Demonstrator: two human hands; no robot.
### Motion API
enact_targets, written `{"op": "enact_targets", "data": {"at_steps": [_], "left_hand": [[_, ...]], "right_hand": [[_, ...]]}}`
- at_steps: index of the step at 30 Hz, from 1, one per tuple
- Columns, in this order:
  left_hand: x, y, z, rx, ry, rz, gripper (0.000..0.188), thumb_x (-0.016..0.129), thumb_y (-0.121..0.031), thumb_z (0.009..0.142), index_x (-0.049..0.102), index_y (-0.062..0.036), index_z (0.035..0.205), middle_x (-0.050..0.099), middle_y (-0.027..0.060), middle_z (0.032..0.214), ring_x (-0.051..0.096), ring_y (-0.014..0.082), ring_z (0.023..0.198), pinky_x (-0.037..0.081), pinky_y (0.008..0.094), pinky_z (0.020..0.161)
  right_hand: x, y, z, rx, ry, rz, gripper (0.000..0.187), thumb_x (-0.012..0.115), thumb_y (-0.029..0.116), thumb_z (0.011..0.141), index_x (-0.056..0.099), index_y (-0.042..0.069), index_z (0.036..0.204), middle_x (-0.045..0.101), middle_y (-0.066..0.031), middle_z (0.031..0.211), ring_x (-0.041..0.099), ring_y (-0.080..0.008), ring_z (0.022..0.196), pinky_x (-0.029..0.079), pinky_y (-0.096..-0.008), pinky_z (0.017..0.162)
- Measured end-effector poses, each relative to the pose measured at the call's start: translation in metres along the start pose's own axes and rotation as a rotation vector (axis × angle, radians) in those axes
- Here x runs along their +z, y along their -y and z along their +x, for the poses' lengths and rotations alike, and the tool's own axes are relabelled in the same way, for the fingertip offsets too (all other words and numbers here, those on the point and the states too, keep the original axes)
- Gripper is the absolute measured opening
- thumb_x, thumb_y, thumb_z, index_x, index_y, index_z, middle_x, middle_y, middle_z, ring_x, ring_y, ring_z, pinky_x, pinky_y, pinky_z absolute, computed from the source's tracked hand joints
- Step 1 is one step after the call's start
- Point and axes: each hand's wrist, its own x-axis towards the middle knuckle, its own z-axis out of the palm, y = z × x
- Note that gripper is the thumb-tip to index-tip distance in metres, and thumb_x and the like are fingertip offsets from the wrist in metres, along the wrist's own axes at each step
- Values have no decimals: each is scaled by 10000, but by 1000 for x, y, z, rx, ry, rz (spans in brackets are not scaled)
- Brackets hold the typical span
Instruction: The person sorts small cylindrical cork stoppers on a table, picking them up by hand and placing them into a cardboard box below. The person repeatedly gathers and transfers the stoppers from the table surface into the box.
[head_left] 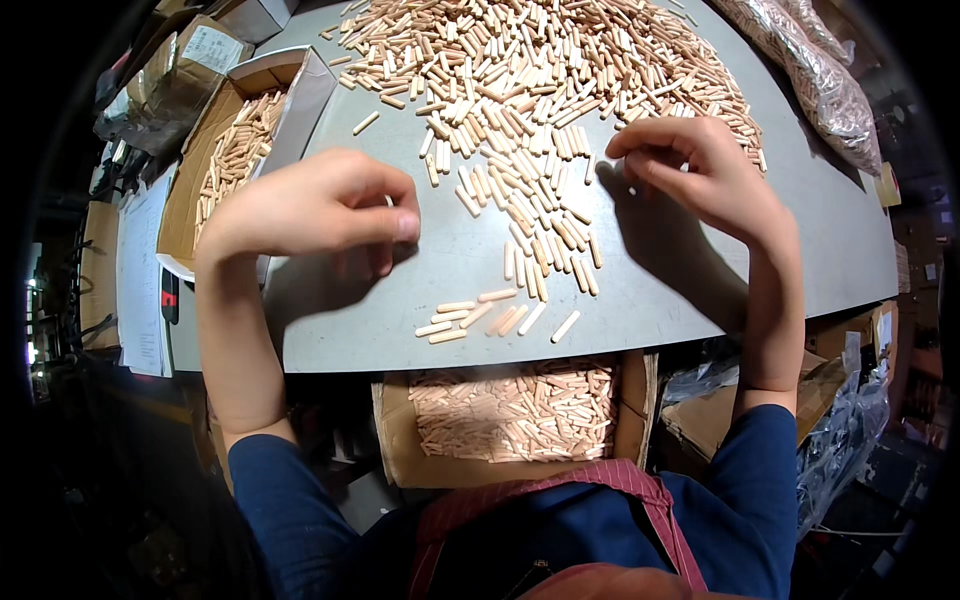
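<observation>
Short wooden dowel pins (520, 60) are heaped on the grey table (360, 320); a looser trail of dowels (545, 220) runs from the heap toward the near edge. My left hand (325, 205) hovers left of the trail, fingers curled in and thumb against them; whatever they hold, if anything, is hidden. On the right of the trail, my right hand (690, 170) is held over the table, its bent fingers loosely apart and no dowel visible in them. Several dowels (470, 318) lie scattered by the front edge, a few of them blurred.
Below the table edge, a cardboard box (395, 430) holds many dowels. To the left stands an open white-sided carton (310, 100) with more dowels, beside a paper sheet (145, 280) and a red-and-black tool (170, 295). A clear bag of dowels (810, 80) lies at the far right.
</observation>
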Motion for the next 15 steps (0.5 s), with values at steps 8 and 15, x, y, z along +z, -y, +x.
{"op": "enact_targets", "data": {"at_steps": [8, 15], "left_hand": [[27, -5, 17, 197, 288, -129, 202, 648, -149, 1026, 682, 12, 1145, 764, 59, 866, 722, 116, 743, 566, 265, 674], [44, -9, 27, 466, 607, -22, 303, 640, -143, 1045, 660, 13, 1304, 775, 90, 1034, 725, 134, 931, 560, 273, 777]], "right_hand": [[11, 24, -2, -39, 391, 166, 286, 657, 30, 956, 671, -14, 1238, 712, -79, 903, 665, -103, 751, 546, -282, 679], [29, 37, -12, -309, 886, 352, 310, 664, 71, 868, 707, 3, 1168, 746, -129, 951, 700, -208, 838, 556, -349, 745]]}}
